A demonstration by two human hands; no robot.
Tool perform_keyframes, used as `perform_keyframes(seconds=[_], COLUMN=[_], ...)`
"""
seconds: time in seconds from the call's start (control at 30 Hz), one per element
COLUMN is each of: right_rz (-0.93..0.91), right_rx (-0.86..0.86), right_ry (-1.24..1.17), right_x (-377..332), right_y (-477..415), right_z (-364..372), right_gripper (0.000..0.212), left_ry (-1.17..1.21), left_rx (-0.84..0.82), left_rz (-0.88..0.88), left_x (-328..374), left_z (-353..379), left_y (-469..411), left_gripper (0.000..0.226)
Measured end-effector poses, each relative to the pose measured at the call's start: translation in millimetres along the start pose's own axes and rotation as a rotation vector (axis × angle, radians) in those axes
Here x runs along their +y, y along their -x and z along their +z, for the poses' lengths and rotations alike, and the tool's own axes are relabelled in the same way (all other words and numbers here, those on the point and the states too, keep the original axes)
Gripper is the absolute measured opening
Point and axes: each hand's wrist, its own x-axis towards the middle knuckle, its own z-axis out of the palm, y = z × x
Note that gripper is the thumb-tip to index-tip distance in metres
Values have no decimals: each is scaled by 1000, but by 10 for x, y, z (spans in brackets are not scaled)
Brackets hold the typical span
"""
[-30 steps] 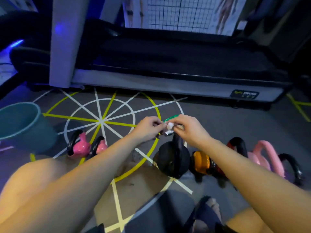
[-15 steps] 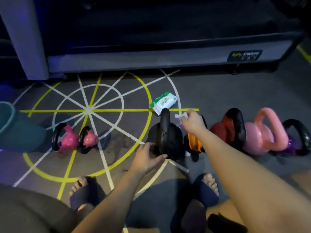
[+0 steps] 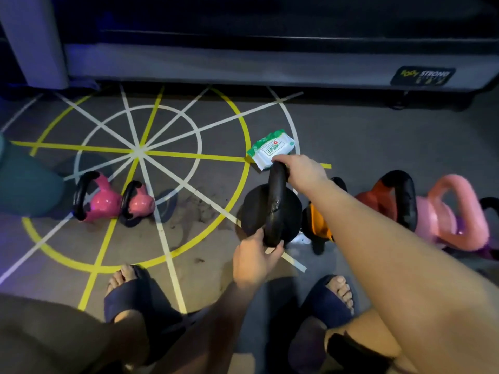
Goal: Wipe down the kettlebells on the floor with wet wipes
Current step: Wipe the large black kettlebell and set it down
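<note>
My left hand (image 3: 253, 260) grips the black kettlebell (image 3: 253, 209) low on its handle; my right hand (image 3: 302, 171) curls over the top (wipe hidden). Only 1 underway; other kettlebells (image 3: 108, 203) look untouched.

Grey floor (image 3: 351, 136), yellow and white tape wheel (image 3: 137, 152) marked on it. Along far edge treadmill base (image 3: 243, 68), grey upright (image 3: 32, 41) at left. Dim light, bluish glow left.

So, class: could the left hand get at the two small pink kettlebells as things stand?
Probably yes: only bare floor lies between the left hand and the pink kettlebells, though it must first release the black kettlebell.
</note>
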Motion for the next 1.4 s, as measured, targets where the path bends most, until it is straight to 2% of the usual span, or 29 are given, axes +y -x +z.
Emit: perform_keyframes(seconds=[0.1,0.27,0.37,0.57,0.7,0.73,0.8,0.9,0.97,1.07,1.13,1.2,1.23,1.3,1.4], right_rz=[-21,-2,-9,-21,-47,-54,-68,-69,-16,140,247,322,351,421,471], right_rx=[36,62,75,51,25,27,28,34,64,106,131,148,160,189,201], right_ry=[25,24,41,-27,34,43,21,-30,-83,-129,-198,-283,-340,-425,-432], right_x=[6,-5,-24,-48,-19,-13,-18,-35,-76,-175,-240,-374,-449,-532,-520], right_y=[-15,20,27,19,-33,-43,-67,-72,5,271,552,863,1009,1224,1359], right_z=[39,86,100,107,91,86,95,132,150,159,240,381,462,615,692], right_gripper=[60,64,63,70,73,68,57,52,50,44,31,20,22,24,28], left_ry=[-38,-204,-182,143,158,182,251,241,209,168,182,151,173,154,26], left_rx=[-48,-159,-147,33,171,152,6,-170,-257,-455,-544,-545,-522,-453,-414], left_rz=[-28,80,11,-234,-238,-244,-270,-261,-174,36,74,71,64,88,166], left_x=[-42,-68,13,215,185,195,204,72,-102,-478,-697,-887,-957,-996,-857], left_z=[-36,-211,-191,143,272,265,196,10,-221,-638,-930,-1120,-1176,-1220,-1191], left_y=[-34,-126,-93,-9,-17,-45,-140,-264,-377,-719,-952,-1074,-1088,-1079,-1025], left_gripper=[39,41,40,56,49,49,59,92,105,86,70,49,42,39,40])
